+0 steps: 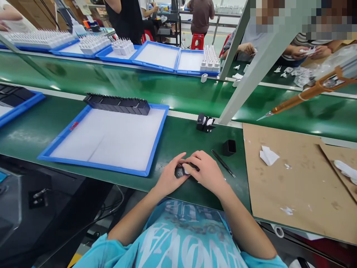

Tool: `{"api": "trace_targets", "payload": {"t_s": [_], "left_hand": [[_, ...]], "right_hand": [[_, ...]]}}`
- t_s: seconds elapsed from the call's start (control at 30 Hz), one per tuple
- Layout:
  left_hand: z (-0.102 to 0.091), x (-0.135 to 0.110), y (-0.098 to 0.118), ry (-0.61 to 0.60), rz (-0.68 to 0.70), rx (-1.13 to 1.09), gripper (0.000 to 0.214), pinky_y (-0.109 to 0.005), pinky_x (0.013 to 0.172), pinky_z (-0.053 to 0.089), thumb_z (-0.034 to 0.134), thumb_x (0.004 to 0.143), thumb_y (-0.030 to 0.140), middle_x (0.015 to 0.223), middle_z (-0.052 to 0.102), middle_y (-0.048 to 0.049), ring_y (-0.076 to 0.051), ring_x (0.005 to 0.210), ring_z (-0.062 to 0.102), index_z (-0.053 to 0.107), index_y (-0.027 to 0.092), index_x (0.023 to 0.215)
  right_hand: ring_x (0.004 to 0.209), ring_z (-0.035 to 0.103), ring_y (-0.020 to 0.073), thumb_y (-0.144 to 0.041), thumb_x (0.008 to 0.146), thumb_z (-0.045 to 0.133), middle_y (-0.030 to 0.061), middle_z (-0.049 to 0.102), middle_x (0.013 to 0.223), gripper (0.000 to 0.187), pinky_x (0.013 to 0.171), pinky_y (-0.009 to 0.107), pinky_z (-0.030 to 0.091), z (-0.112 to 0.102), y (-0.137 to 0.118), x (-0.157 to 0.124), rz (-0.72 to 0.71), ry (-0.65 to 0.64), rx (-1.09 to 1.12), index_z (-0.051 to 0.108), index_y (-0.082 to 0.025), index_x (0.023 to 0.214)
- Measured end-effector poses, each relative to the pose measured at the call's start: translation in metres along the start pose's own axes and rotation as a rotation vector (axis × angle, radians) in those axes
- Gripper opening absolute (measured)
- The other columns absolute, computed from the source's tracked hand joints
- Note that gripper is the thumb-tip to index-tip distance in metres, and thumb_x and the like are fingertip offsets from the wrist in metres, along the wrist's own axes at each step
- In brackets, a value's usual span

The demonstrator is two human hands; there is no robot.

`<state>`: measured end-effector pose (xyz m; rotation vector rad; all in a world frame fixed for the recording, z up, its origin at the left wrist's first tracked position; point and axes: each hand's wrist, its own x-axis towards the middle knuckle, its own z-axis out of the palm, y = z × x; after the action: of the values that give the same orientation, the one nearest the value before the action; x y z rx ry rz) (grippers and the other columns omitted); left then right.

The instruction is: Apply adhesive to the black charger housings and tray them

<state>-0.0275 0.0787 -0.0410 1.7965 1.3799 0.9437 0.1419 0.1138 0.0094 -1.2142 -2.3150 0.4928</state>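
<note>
Both my hands meet over a small black part (180, 171) with a pale face, resting on the green bench near its front edge. My left hand (169, 175) curls round the part from the left. My right hand (205, 171) covers it from the right, fingers bent over it. Just to the right lie black tweezers (223, 163) and a small black housing (229, 147). Another black part with white pieces (205, 123) stands further back.
A blue tray (111, 139) with a white liner holds a row of black parts (117, 103) along its far edge. Brown cardboard (292, 178) with white scraps lies at right. An orange dispenser (306, 93) hangs above. Other people work across the green belt.
</note>
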Motion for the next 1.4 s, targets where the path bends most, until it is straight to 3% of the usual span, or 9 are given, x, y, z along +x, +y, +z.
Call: {"api": "trace_targets", "payload": {"t_s": [0.2,0.33,0.43,0.53,0.63,0.73,1.03,1.23,1.4], "left_hand": [[-0.005,0.001,-0.002,-0.071,-0.025,-0.088,0.062,-0.034,0.097,0.050,0.068,0.081,0.020,0.113,0.067,-0.0014,-0.017,0.105,0.064,0.041,0.028,0.136],[-0.003,0.000,-0.002,-0.058,-0.025,-0.060,0.055,-0.035,0.096,0.050,0.068,0.080,0.017,0.114,0.067,-0.0019,-0.018,0.104,0.064,0.047,0.028,0.130],[0.000,-0.002,0.000,0.008,0.035,-0.006,0.050,-0.035,0.091,0.051,0.066,0.081,0.017,0.110,0.067,-0.0028,-0.018,0.100,0.063,0.049,0.026,0.126],[0.001,-0.004,0.004,0.109,0.165,0.089,0.042,-0.035,0.085,0.051,0.064,0.080,0.013,0.104,0.067,-0.0036,-0.019,0.096,0.062,0.053,0.025,0.119],[0.003,-0.004,0.011,0.197,0.308,0.153,0.035,-0.037,0.084,0.050,0.060,0.080,0.007,0.101,0.067,-0.0038,-0.020,0.096,0.060,0.056,0.024,0.110],[0.003,-0.004,0.016,0.222,0.341,0.160,0.031,-0.037,0.082,0.050,0.060,0.081,0.010,0.099,0.067,-0.0043,-0.020,0.093,0.061,0.056,0.024,0.108],[0.005,-0.007,0.004,0.027,0.131,0.096,0.028,-0.034,0.080,0.051,0.066,0.080,0.022,0.103,0.062,-0.0057,-0.021,0.094,0.061,0.051,0.022,0.103],[-0.001,-0.012,0.006,-0.270,0.017,0.011,0.067,-0.037,0.089,0.051,0.076,0.075,0.028,0.127,0.054,-0.0095,-0.024,0.108,0.058,0.040,0.025,0.132],[-0.015,-0.006,0.008,-0.454,0.074,0.016,0.080,-0.044,0.103,0.043,0.079,0.073,0.028,0.142,0.046,-0.0098,-0.030,0.127,0.046,0.037,0.027,0.141]], "right_hand": [[0.106,0.058,0.0183,-0.012,0.092,0.043,0.0011,0.072,0.099,0.032,0.086,0.037,0.055,-0.027,0.024,-0.015,-0.247,-0.177,0.322,0.068,-0.028,0.104],[0.111,0.060,0.0188,-0.003,0.088,0.035,-0.0011,0.074,0.086,0.046,0.094,0.043,0.054,-0.027,0.036,-0.029,-0.257,-0.102,0.412,0.072,-0.029,0.094],[0.103,0.064,0.0198,-0.013,0.090,0.046,0.0024,0.072,0.093,0.029,0.090,0.041,0.055,-0.022,0.031,-0.038,-0.118,0.061,0.405,0.070,-0.026,0.098],[0.075,0.064,0.0154,-0.030,0.088,0.058,0.0042,0.068,0.087,0.018,0.067,0.030,0.056,-0.014,0.022,-0.046,0.210,0.233,0.321,0.067,-0.023,0.102],[0.053,0.057,0.0112,-0.041,0.087,0.058,-0.0001,0.063,0.067,0.023,0.049,0.023,0.050,-0.006,0.015,-0.051,0.424,0.151,0.374,0.067,-0.021,0.095],[0.056,0.062,0.0116,-0.042,0.089,0.055,0.0016,0.068,0.075,0.026,0.051,0.023,0.053,-0.003,0.015,-0.053,0.431,0.101,0.464,0.065,-0.021,0.100],[0.101,0.064,0.0190,-0.008,0.088,0.042,0.0065,0.068,0.108,0.028,0.083,0.035,0.056,-0.009,0.031,-0.047,-0.113,0.104,0.124,0.065,-0.025,0.090],[0.103,0.064,0.0176,-0.015,0.091,0.047,0.0054,0.068,0.104,0.019,0.089,0.034,0.054,-0.002,0.027,-0.049,-0.013,0.107,0.422,0.061,-0.024,0.101],[0.070,0.063,0.0144,-0.038,0.087,0.060,0.0036,0.066,0.083,0.020,0.065,0.027,0.053,0.006,0.015,-0.051,0.254,0.188,0.203,0.062,-0.020,0.095]]}}
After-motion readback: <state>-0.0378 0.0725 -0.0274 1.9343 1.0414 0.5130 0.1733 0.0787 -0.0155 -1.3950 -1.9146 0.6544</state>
